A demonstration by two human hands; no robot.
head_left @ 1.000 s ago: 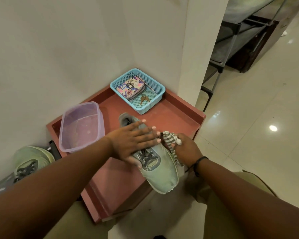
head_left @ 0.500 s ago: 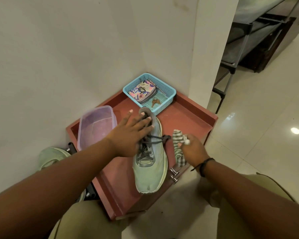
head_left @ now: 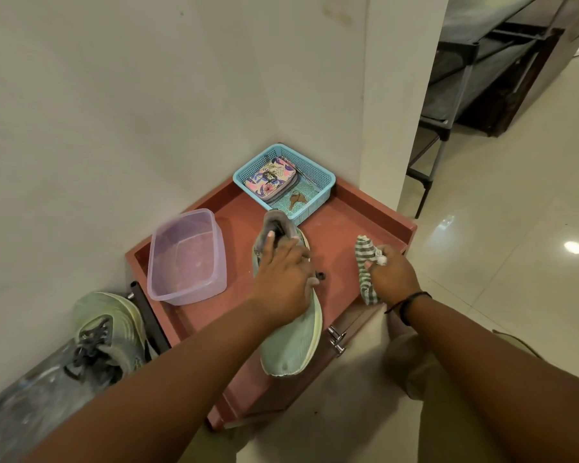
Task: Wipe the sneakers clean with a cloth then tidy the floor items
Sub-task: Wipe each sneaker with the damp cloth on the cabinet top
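A low red cabinet (head_left: 358, 208) with a raised rim sits in the corner where the wall meets the pillar, and I am looking down over its top. On its left side stands a clear plastic tub (head_left: 186, 257), and at the back corner a blue mesh basket (head_left: 318, 177) holds a flowered wallet (head_left: 270, 180) and a small bunch of keys (head_left: 295, 199).

The mint-green sneaker (head_left: 290, 342) I am working on lies across the cabinet top, heel toward the basket, toe poking out past the front edge. My left hand (head_left: 283, 282) grips it over the laces, one finger hooked into the collar at the heel and the thumb curled round the right side.

The second sneaker (head_left: 106, 329) rests off the cabinet's left side, on a grey surface beside the wall.

My right hand (head_left: 393, 279) hovers just beside the first shoe, apart from it, fingers curled tight round the striped cloth (head_left: 365, 262), which hangs bunched out of my fist. A dark band (head_left: 411, 300) circles that wrist.
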